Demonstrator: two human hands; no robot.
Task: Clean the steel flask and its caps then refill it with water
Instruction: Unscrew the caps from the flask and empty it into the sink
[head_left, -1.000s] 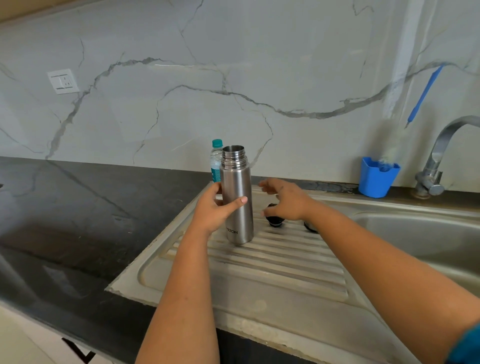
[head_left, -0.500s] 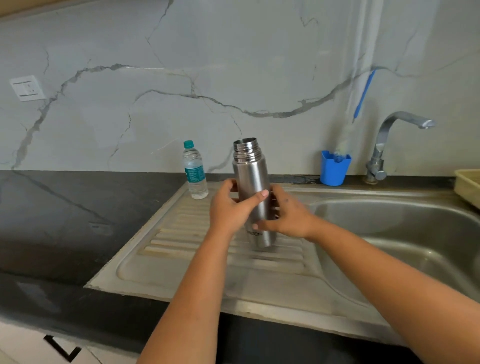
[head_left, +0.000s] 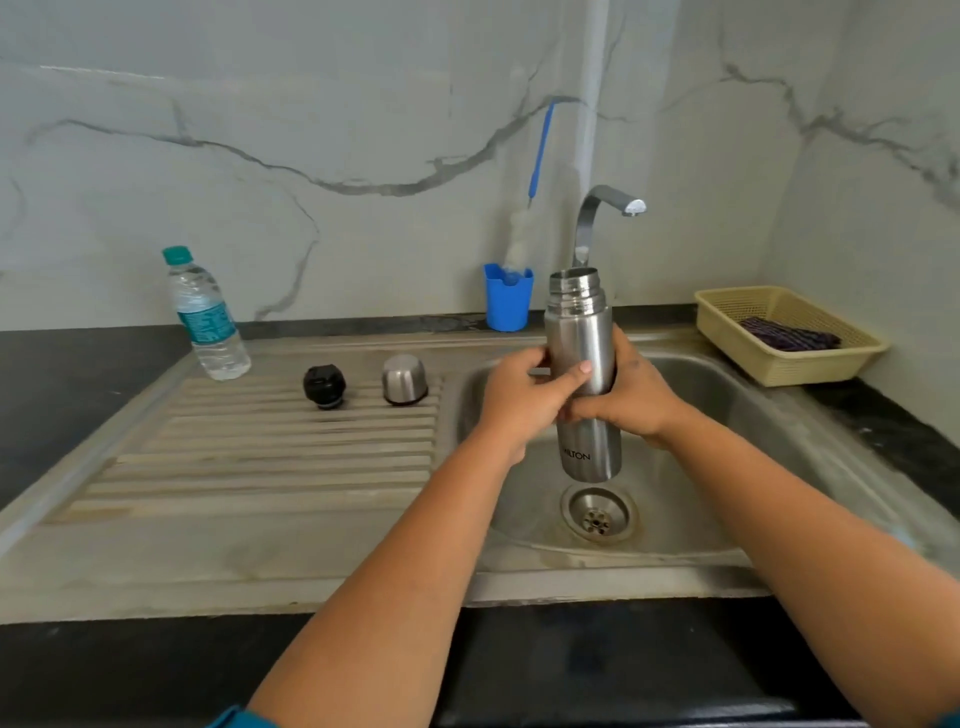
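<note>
Both hands hold the uncapped cylindrical steel flask (head_left: 584, 374) upright over the basin of the stainless steel sink (head_left: 727, 415), directly above the round drain (head_left: 598, 514) and below the curved metal tap (head_left: 602, 218). The left hand (head_left: 524, 400) has its fingers (head_left: 574, 375) wrapped around the flask's middle; the right hand (head_left: 631, 397) grasps it from the other side. On the ribbed drainboard (head_left: 260, 457) stand the black inner cap (head_left: 324, 385) and, just beside it, the steel outer cap (head_left: 404, 379). A clear plastic water bottle (head_left: 205, 317) stands at the drainboard's far left corner.

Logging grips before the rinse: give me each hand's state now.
Left hand: holding the open silver steel flask, fingers curled round it.
Right hand: holding the same flask from the other side.
</note>
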